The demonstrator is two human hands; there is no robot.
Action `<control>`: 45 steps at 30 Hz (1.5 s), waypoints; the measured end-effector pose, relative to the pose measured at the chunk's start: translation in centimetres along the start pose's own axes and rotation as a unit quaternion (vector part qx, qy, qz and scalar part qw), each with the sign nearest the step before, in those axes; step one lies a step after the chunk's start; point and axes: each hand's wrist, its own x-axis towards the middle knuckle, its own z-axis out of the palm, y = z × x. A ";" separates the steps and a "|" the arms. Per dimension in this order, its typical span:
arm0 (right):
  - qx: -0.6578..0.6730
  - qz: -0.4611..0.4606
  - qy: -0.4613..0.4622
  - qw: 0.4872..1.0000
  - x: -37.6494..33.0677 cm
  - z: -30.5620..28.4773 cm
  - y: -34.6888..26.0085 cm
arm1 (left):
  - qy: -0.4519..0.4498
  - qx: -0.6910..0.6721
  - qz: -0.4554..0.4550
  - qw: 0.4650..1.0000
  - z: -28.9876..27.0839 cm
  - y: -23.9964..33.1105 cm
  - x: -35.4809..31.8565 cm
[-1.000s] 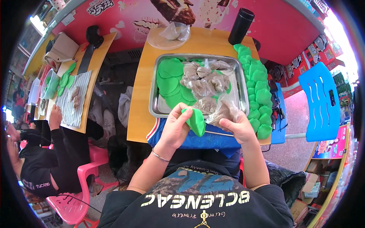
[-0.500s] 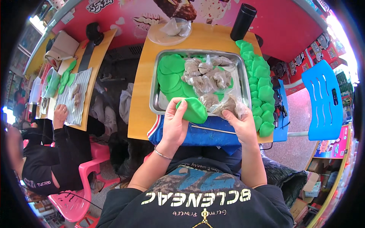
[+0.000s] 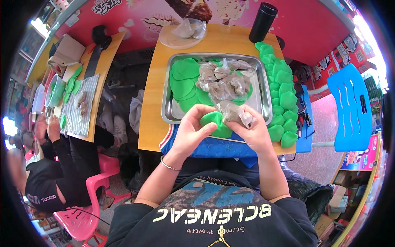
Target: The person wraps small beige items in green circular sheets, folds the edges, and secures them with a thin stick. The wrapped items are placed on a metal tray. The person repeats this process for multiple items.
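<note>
My left hand [image 3: 193, 129] is closed on a soft green pouch [image 3: 222, 130], its thumb on the near side. In my right hand [image 3: 253, 129] is a small clear plastic bag of greyish-brown filling [image 3: 231, 112], pressed close against the pouch. Whether any of it is inside the pouch is hidden by my fingers. Both hands are over the near edge of a metal tray [image 3: 165, 99]. Flat green pieces [image 3: 184, 88] overlap on the tray's left side. Several more filled bags [image 3: 222, 84] are heaped in its middle.
Plump green pieces [image 3: 288, 100] line the table's right edge, below a black tumbler [image 3: 263, 22]. A clear bowl [image 3: 166, 39] stands at the back left. At the left table a co-worker's hands [image 3: 53, 128] are near a striped cloth [image 3: 84, 119]. A blue chair [image 3: 345, 107] is at right.
My hands have come together, bringing the bag against the pouch, which has turned more upright. The co-worker's hands at left have moved too.
</note>
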 end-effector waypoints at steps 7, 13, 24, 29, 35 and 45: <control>-0.121 -0.083 -0.049 0.988 0.0 -0.2 -0.5 | -0.040 0.047 0.088 0.994 -0.8 -2.1 0.7; -0.059 0.027 -0.040 0.997 -0.4 0.0 0.4 | 0.017 -0.102 0.085 0.991 0.7 -2.9 0.1; -0.180 -0.139 -0.021 0.974 0.4 0.6 0.9 | 0.028 -0.113 0.087 0.989 0.3 -3.2 -0.4; -0.087 -0.091 -0.056 0.990 0.0 0.7 1.0 | 0.045 -0.101 0.084 0.990 0.3 -2.6 -0.3; -0.141 -0.135 0.011 0.981 0.2 0.5 0.7 | 0.026 -0.017 0.092 0.995 0.4 -2.7 0.2; -0.122 -0.169 -0.104 0.972 0.1 -0.7 1.2 | 0.005 -0.027 0.053 0.998 -0.8 -2.5 0.1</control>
